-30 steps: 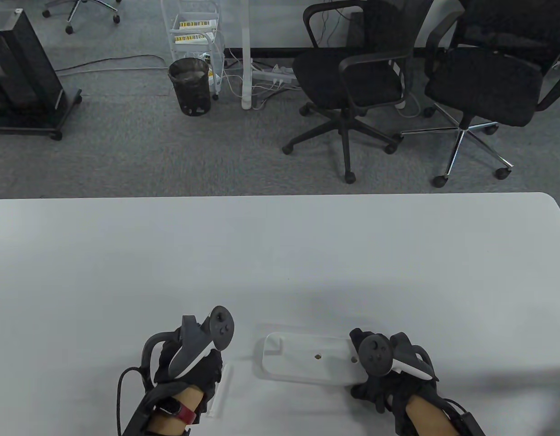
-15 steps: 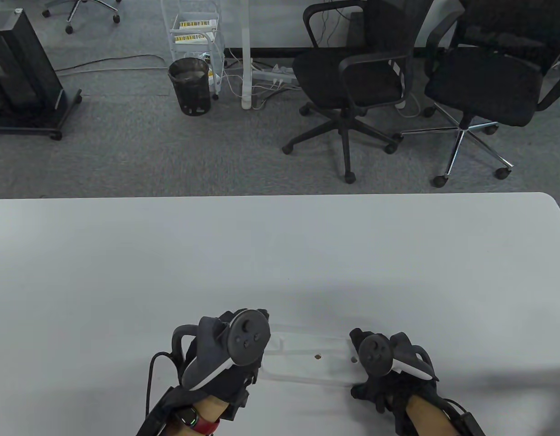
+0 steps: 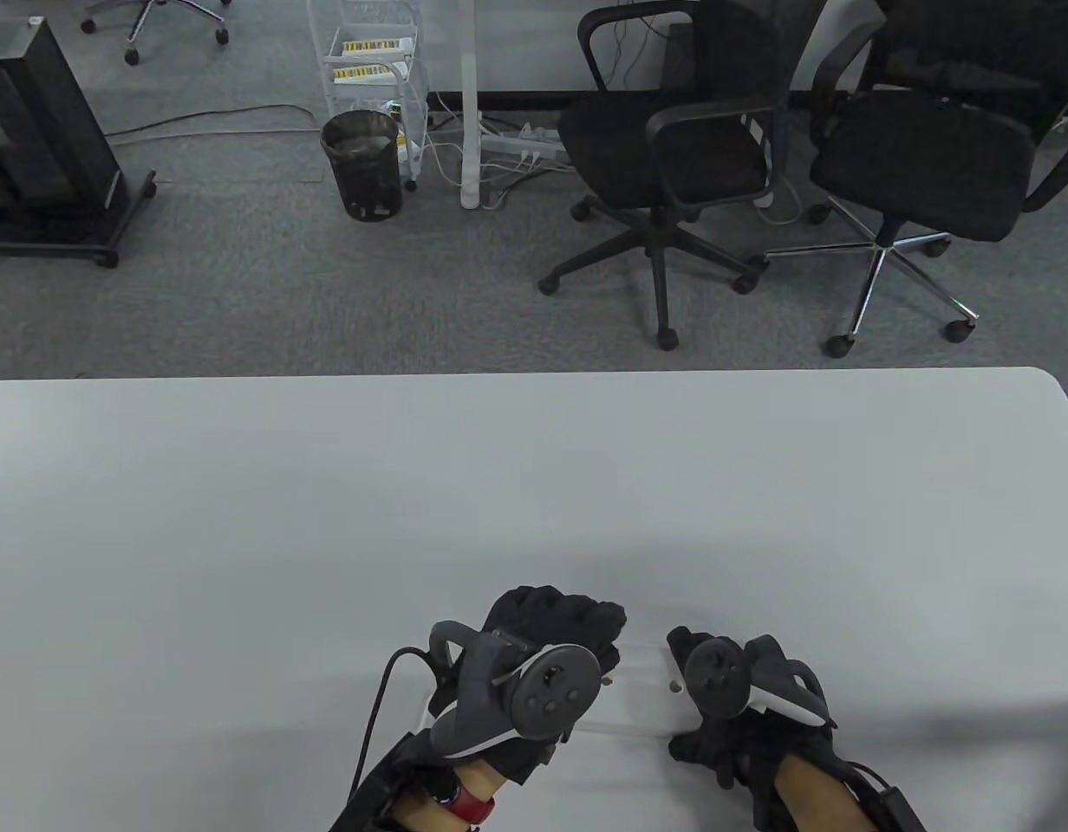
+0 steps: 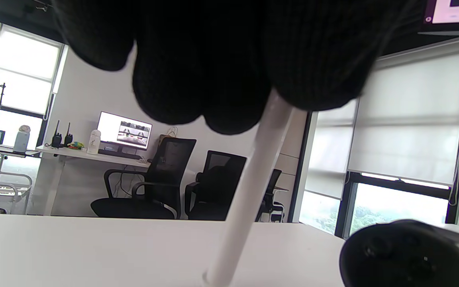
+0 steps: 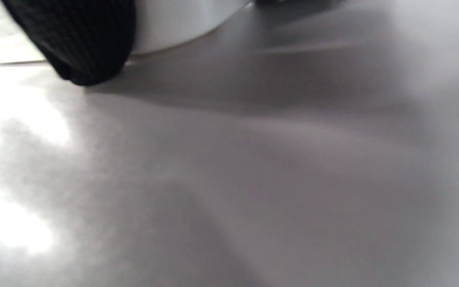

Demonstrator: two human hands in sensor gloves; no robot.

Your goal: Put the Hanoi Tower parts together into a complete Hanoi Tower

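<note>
A white base plate (image 3: 647, 698) with small holes lies near the table's front edge. My left hand (image 3: 569, 620) hovers over the plate's left and middle part and covers most of it. In the left wrist view its fingers (image 4: 213, 63) grip a white peg (image 4: 249, 191) that slants down, with its lower end at the white surface; I cannot tell whether it sits in a hole. My right hand (image 3: 716, 737) grips the plate's right end. In the right wrist view one fingertip (image 5: 82, 44) presses against the plate's rounded edge (image 5: 181, 24).
The white table (image 3: 499, 485) stretches far ahead and to both sides of the hands. Beyond its far edge are two black office chairs (image 3: 673, 156), a bin (image 3: 362, 165) and a white cart (image 3: 374, 61) on the carpet. The right hand's tracker (image 4: 408, 255) shows in the left wrist view.
The left hand has lifted the white peg that lay on the table left of the plate and carried it right, over the plate. The right hand has stayed on the plate's right end.
</note>
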